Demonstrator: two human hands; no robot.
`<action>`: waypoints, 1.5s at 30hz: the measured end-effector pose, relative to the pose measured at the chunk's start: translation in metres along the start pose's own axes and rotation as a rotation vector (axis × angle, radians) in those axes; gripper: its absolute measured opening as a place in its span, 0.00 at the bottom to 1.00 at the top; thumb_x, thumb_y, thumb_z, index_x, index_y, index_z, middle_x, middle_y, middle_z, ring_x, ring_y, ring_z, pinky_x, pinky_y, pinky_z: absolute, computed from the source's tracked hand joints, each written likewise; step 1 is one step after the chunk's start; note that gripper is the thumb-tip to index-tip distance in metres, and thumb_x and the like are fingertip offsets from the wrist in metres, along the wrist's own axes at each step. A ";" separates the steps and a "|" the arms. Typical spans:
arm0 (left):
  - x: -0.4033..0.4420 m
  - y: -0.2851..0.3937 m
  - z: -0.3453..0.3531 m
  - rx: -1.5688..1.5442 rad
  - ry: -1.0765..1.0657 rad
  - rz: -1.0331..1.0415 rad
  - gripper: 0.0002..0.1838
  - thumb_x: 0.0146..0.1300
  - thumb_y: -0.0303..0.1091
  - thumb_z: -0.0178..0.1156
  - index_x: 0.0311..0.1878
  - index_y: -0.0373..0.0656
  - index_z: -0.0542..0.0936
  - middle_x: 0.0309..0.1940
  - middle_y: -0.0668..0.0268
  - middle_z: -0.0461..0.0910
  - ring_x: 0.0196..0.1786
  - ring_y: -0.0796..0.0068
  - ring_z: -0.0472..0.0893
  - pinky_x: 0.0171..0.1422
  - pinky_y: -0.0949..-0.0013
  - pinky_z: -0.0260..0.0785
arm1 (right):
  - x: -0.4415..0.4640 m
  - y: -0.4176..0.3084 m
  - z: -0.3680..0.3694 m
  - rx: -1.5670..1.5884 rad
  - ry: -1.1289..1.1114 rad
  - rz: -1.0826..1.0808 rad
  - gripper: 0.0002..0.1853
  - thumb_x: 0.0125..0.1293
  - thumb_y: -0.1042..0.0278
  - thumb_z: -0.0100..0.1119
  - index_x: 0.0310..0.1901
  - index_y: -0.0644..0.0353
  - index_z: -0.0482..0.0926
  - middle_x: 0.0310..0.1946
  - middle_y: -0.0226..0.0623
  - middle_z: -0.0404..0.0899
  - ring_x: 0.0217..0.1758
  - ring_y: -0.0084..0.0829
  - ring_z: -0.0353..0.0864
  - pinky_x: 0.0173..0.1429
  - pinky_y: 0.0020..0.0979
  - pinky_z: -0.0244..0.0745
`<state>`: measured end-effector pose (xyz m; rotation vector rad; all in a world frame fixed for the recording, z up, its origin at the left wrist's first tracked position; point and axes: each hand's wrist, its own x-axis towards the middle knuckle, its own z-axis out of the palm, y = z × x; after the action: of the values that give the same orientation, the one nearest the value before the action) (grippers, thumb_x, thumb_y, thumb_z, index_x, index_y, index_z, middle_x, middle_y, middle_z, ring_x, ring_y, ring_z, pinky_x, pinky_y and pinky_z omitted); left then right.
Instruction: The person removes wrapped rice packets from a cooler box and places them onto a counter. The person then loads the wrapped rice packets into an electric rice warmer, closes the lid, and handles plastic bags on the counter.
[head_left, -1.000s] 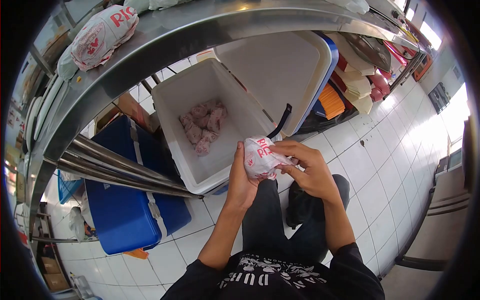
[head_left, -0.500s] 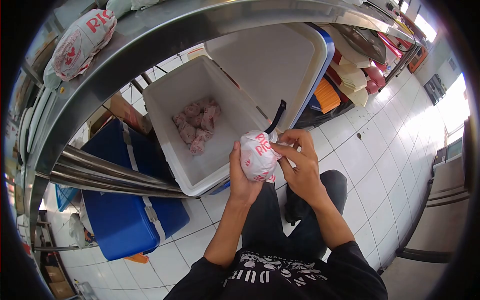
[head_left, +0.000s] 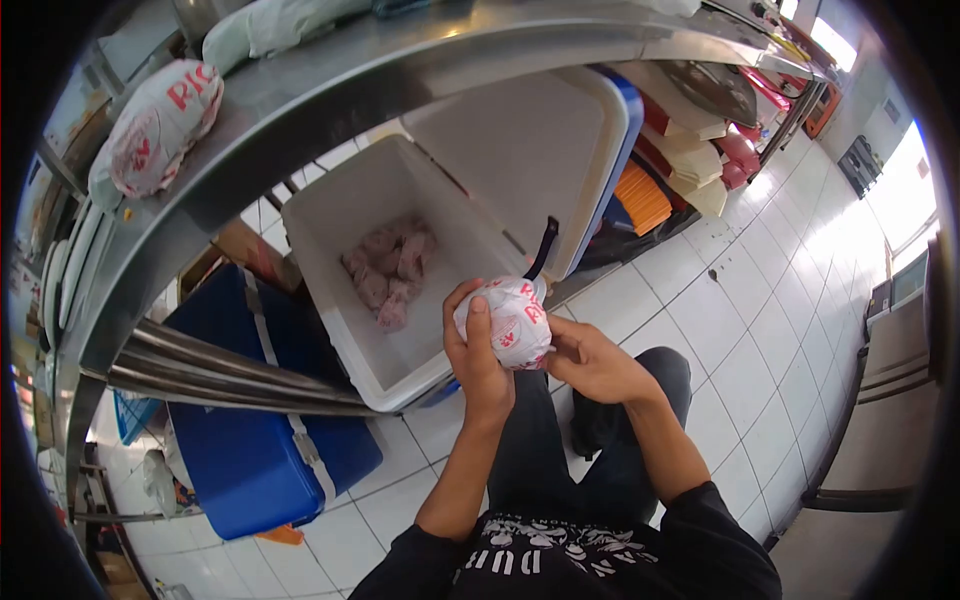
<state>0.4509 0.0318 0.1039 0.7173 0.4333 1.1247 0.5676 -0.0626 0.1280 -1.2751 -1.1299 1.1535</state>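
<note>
A round bundle in white paper printed with red letters, a wrapped rice packet [head_left: 522,318], is in both hands near the open cooler's front right rim. My left hand [head_left: 480,365] grips its left side, thumb across the front. At its lower right, my right hand [head_left: 608,368] presses curled fingers against the paper; some fingertips are hidden behind it. Just beyond stands the open cooler box [head_left: 340,205], white inside. Several smaller red-and-white wrapped packets [head_left: 392,265] lie piled on its floor.
The cooler's lid [head_left: 510,130] leans open, with a black strap [head_left: 545,245] near it. A steel table [head_left: 290,105] arches over the back left and bears another wrapped packet [head_left: 168,125]. Left are steel bars [head_left: 230,370] and a blue cooler [head_left: 240,450]. Orange stacked material [head_left: 642,200] lies at right.
The packet has turned and shifted slightly left. My left thumb now lies over its front. My right fingers have moved from its upper right to its lower right side.
</note>
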 end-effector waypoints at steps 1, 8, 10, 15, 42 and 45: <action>0.000 -0.002 0.004 0.046 0.050 0.043 0.21 0.75 0.42 0.57 0.61 0.37 0.71 0.51 0.59 0.77 0.52 0.73 0.79 0.58 0.69 0.72 | -0.001 -0.002 0.001 0.001 0.042 -0.015 0.29 0.71 0.75 0.53 0.72 0.65 0.62 0.63 0.45 0.74 0.63 0.32 0.74 0.65 0.33 0.71; -0.002 -0.008 0.025 0.369 0.006 0.330 0.27 0.71 0.47 0.57 0.64 0.36 0.67 0.55 0.57 0.71 0.57 0.67 0.73 0.65 0.64 0.64 | -0.001 -0.005 0.031 0.039 0.339 -0.263 0.33 0.76 0.61 0.56 0.75 0.67 0.55 0.67 0.45 0.67 0.69 0.32 0.68 0.71 0.32 0.65; -0.005 0.005 0.036 0.335 -0.098 0.400 0.31 0.71 0.52 0.55 0.66 0.36 0.66 0.56 0.55 0.70 0.58 0.66 0.72 0.66 0.62 0.63 | -0.002 -0.011 0.032 0.109 0.339 -0.261 0.33 0.76 0.60 0.57 0.74 0.67 0.57 0.65 0.42 0.69 0.67 0.29 0.69 0.70 0.31 0.66; 0.002 0.020 0.047 0.327 -0.375 0.487 0.53 0.66 0.68 0.53 0.78 0.37 0.45 0.67 0.47 0.65 0.67 0.58 0.67 0.73 0.55 0.58 | -0.006 -0.035 0.026 0.165 0.346 -0.353 0.32 0.73 0.61 0.63 0.71 0.65 0.63 0.60 0.37 0.73 0.62 0.25 0.73 0.67 0.30 0.69; 0.100 0.078 -0.036 1.357 -0.516 -0.008 0.31 0.70 0.52 0.61 0.64 0.36 0.72 0.50 0.55 0.82 0.56 0.63 0.82 0.63 0.64 0.71 | 0.152 -0.267 -0.034 -1.184 0.427 -0.830 0.23 0.76 0.52 0.47 0.46 0.68 0.79 0.33 0.53 0.81 0.33 0.45 0.81 0.43 0.41 0.73; 0.173 0.054 -0.084 1.791 -0.683 -0.199 0.25 0.64 0.47 0.64 0.56 0.38 0.80 0.48 0.56 0.85 0.50 0.61 0.85 0.56 0.63 0.74 | 0.085 -0.282 -0.020 -1.128 0.320 -0.817 0.25 0.74 0.48 0.50 0.55 0.64 0.78 0.42 0.52 0.84 0.42 0.44 0.84 0.50 0.40 0.75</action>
<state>0.4283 0.2299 0.0897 2.4198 0.8399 -0.0474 0.5948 0.0273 0.4083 -1.4462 -1.8701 -0.3909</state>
